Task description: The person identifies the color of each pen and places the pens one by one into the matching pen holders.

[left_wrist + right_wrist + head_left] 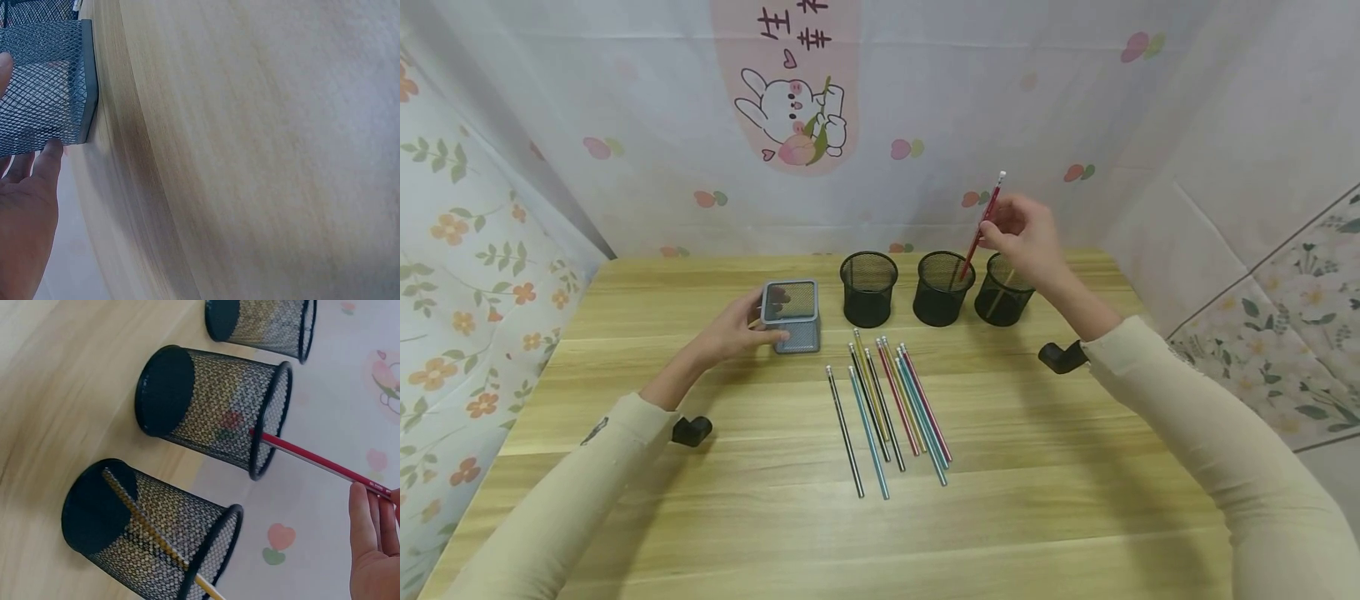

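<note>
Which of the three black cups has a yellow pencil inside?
The rightmost cup: the yellow pencil leans in it. In the middle cup is the end of the red pencil that the right hand holds; the left cup shows no yellow pencil.

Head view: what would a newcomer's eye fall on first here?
Likely the red pencil, slanting up from the mouth of the middle black cup, pinched in the right hand's grip. Next, the loose pencils lying on the table in front of the three cups, and the gray square holder left of them, in the left hand's grip.
</note>
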A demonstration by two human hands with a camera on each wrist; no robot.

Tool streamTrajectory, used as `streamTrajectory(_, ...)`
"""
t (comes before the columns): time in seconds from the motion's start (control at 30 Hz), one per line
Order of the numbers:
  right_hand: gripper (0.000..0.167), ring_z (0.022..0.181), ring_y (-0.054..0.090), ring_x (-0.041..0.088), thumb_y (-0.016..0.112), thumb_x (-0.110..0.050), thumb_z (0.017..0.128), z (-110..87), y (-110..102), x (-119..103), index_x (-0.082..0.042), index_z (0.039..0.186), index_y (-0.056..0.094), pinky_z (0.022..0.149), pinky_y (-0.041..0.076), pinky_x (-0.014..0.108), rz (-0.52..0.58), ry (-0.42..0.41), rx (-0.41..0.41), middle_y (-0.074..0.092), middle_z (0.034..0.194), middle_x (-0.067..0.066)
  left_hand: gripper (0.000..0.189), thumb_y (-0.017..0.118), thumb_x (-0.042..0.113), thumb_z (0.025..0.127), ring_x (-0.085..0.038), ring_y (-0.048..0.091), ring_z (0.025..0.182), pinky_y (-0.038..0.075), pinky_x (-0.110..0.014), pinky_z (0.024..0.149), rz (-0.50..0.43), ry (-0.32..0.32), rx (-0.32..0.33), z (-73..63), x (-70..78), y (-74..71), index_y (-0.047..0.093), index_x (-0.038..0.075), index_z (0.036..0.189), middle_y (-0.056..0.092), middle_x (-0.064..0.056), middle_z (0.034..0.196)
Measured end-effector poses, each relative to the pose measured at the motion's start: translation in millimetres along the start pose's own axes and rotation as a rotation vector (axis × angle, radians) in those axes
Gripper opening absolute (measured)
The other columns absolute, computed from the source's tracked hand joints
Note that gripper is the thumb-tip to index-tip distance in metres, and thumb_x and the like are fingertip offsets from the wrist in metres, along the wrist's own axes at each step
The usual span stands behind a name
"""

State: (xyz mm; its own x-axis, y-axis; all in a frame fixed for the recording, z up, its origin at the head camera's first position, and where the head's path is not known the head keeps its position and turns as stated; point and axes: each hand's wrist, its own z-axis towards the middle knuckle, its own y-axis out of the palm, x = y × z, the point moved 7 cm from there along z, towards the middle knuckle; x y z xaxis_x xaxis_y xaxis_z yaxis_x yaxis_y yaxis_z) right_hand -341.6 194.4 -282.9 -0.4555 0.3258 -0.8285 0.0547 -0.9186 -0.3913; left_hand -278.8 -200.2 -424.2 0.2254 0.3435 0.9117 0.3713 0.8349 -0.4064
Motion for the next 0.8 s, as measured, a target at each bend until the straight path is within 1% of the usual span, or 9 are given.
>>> streamTrajectory(0.07,0.011,0.079,0.068,0.024,0.063,0.007,0.096,-1.6,3.6,-0.4,0.011,0.106,0.062,0.073,0.06,0.025,-0.007,0.003,-0.006,0.063,0.096,0.03,0.067,0.077,0.004,0.091,-0.047,0.04,0.137,0.031,-0.058,0.113,0.001,-0.003,0.003,0.1,-1.0,-0.7,0.04,-0.006,0.147,0.044,-0.027,0.147)
streamTrajectory(0.2,0.013,0.077,0.067,0.021,0.063,0.01,0.095,-2.8,8.6,5.9,0.013,0.107,0.063,0.071,0.059,0.024,-0.026,0.004,-0.022,0.063,0.096,0.031,0.067,0.077,0.004,0.091,-0.047,0.04,0.137,0.031,-0.057,0.113,0.003,-0.003,0.004,0.2,-0.4,-0.9,0.04,-0.006,0.146,0.044,-0.027,0.147)
streamTrajectory(0.33,0.012,0.076,0.066,0.014,0.065,0.006,0.095,-3.7,14.4,16.5,0.009,0.107,0.065,0.07,0.057,0.02,-0.099,-0.013,-0.039,0.066,0.095,0.025,0.068,0.077,0.004,0.091,-0.047,0.039,0.138,0.031,-0.058,0.113,0.003,0.0,0.001,-0.4,0.0,-0.9,0.04,-0.007,0.147,0.043,-0.027,0.148)
streamTrajectory(0.43,0.011,0.078,0.066,0.016,0.066,0.005,0.094,-6.2,19.9,20.1,0.008,0.105,0.066,0.07,0.054,0.018,-0.177,-0.039,-0.057,0.068,0.093,0.021,0.068,0.077,0.005,0.091,-0.047,0.039,0.138,0.032,-0.058,0.113,0.009,0.002,0.0,-0.4,0.8,-0.8,0.04,-0.006,0.147,0.043,-0.027,0.148)
streamTrajectory(0.53,0.01,0.082,0.067,0.021,0.066,0.004,0.094,-8.5,25.7,24.7,0.008,0.104,0.065,0.07,0.052,0.017,-0.239,-0.058,-0.085,0.069,0.093,0.019,0.068,0.077,0.005,0.091,-0.048,0.039,0.137,0.031,-0.059,0.113,0.009,0.013,0.0,-0.2,1.6,-0.4,0.04,-0.007,0.147,0.043,-0.028,0.148)
streamTrajectory(0.63,0.009,0.086,0.067,0.027,0.066,0.004,0.095,-10.6,31.4,30.4,0.006,0.103,0.065,0.072,0.051,0.02,-0.269,-0.051,-0.115,0.069,0.093,0.018,0.068,0.077,0.004,0.091,-0.049,0.039,0.137,0.031,-0.06,0.112,0.002,0.014,0.0,-0.3,1.5,-0.3,0.039,-0.008,0.147,0.043,-0.029,0.148)
streamTrajectory(0.7,0.008,0.088,0.068,0.03,0.066,0.004,0.094,-11.5,34.6,33.5,0.006,0.103,0.065,0.074,0.053,0.024,-0.272,-0.038,-0.129,0.069,0.094,0.017,0.068,0.077,0.004,0.091,-0.049,0.039,0.137,0.031,-0.06,0.112,0.002,0.009,0.001,-0.5,1.0,-0.2,0.039,-0.008,0.147,0.043,-0.029,0.147)
streamTrajectory(0.8,0.008,0.09,0.068,0.033,0.065,0.004,0.095,-12.9,37.8,35.8,0.006,0.103,0.064,0.079,0.055,0.033,-0.282,-0.015,-0.139,0.067,0.096,0.018,0.069,0.078,0.004,0.091,-0.047,0.04,0.137,0.031,-0.059,0.113,0.002,-0.007,0.005,-0.6,-0.1,-0.6,0.04,-0.006,0.147,0.044,-0.027,0.148)
